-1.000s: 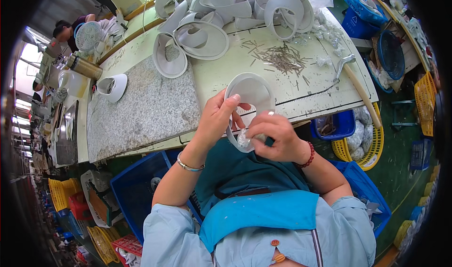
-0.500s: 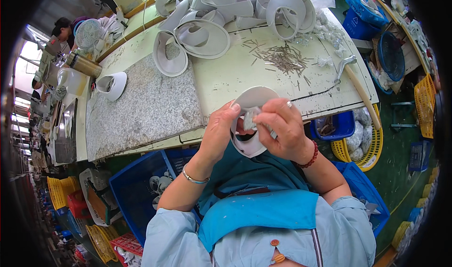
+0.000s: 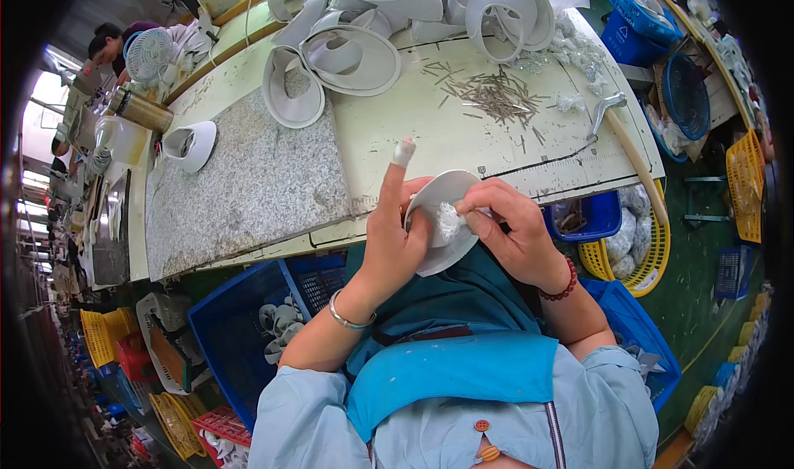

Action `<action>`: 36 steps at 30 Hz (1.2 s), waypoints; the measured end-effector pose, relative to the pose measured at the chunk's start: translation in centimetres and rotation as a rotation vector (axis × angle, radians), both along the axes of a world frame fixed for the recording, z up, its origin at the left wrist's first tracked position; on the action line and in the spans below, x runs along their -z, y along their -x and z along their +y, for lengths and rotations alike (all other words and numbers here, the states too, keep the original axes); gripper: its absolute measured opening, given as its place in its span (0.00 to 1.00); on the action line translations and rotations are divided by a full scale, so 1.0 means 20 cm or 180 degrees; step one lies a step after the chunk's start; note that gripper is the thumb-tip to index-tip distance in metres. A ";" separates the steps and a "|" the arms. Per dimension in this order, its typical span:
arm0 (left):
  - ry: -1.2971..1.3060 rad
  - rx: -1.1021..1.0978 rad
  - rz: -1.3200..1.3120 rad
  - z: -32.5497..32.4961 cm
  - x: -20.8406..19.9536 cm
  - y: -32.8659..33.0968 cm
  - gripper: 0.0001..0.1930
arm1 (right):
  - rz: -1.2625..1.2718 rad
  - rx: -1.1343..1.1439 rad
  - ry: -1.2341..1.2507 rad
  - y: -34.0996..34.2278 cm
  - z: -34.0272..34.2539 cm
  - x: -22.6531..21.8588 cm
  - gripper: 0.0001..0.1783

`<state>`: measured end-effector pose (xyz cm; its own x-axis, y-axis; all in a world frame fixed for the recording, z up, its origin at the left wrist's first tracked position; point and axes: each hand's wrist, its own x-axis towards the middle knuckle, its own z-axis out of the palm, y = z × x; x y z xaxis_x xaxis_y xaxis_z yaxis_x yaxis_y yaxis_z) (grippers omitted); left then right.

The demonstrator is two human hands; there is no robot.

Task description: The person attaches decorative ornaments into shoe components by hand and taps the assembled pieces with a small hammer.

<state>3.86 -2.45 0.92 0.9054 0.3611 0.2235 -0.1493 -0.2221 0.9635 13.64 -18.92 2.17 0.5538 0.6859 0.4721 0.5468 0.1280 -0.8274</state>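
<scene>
On the pale table (image 3: 397, 126) a grey slab (image 3: 248, 179) lies at left. By the front edge, the left hand (image 3: 394, 246) grips a curved white piece (image 3: 440, 258), index finger (image 3: 395, 179) raised; over it, the right hand (image 3: 519, 233) pinches a crumpled wad (image 3: 449, 221).

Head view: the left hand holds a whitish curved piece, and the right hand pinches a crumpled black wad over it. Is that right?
Not quite: the head view shows the crumpled wad is white. The left hand does hold the whitish curved piece, the right hand the wad.
</scene>
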 end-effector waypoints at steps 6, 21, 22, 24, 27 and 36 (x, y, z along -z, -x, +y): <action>-0.1137 0.0271 -0.0545 0.03 0.05 0.03 0.30 | 0.1033 0.0277 -0.0036 0.04 0.00 0.06 0.12; -0.1305 0.0344 -0.0520 0.01 -0.01 0.08 0.16 | -0.0058 0.0211 -0.0045 -0.02 -0.01 0.05 0.10; -0.1304 0.0342 -0.0517 0.01 -0.01 0.07 0.16 | -0.0055 0.0209 -0.0043 -0.02 -0.01 0.05 0.10; -0.1350 0.0286 -0.0779 0.01 -0.02 0.04 0.17 | -0.0108 0.0256 -0.0129 -0.02 0.00 0.06 0.11; -0.0952 0.0045 -0.0573 0.00 -0.02 0.03 0.12 | 0.0110 0.0119 0.0021 -0.02 -0.02 0.04 0.11; -0.1237 0.0261 -0.0211 -0.01 -0.08 0.02 0.07 | -0.0101 0.0058 -0.0103 -0.06 -0.02 0.08 0.10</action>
<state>3.52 -2.73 2.45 0.9067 0.1655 0.3880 -0.2405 -0.5528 0.7978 14.89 -19.29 0.55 0.5504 0.6599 0.5114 0.5753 0.1441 -0.8051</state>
